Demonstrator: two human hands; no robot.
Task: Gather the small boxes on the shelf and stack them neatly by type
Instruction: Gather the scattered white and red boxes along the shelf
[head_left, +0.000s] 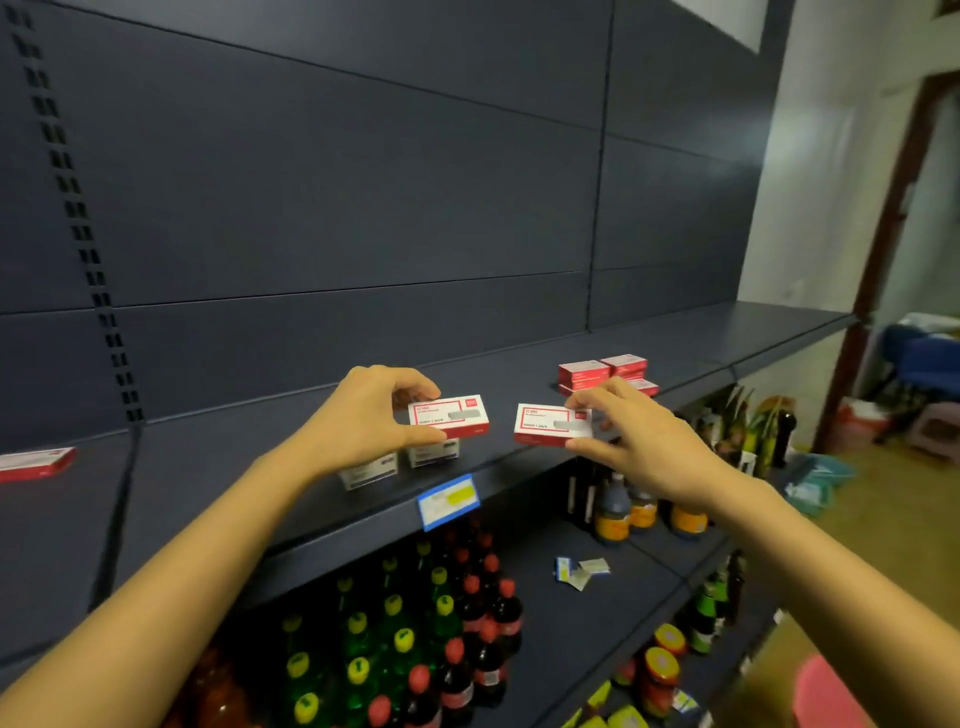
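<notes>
Head view: your left grip (371, 415) pinches the left box (452, 415), your right grip (639, 447) the right box (550, 425), both just over the shelf (234, 467). They look light, stiff cardboard; hold across the long edges.

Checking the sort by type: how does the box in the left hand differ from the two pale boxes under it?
The red box, pinched in the left hand, has a red border and side; the pale boxes show white and grey only. The red box is held above the shelf; the pale boxes stand on it. Both are small cartons.
</notes>
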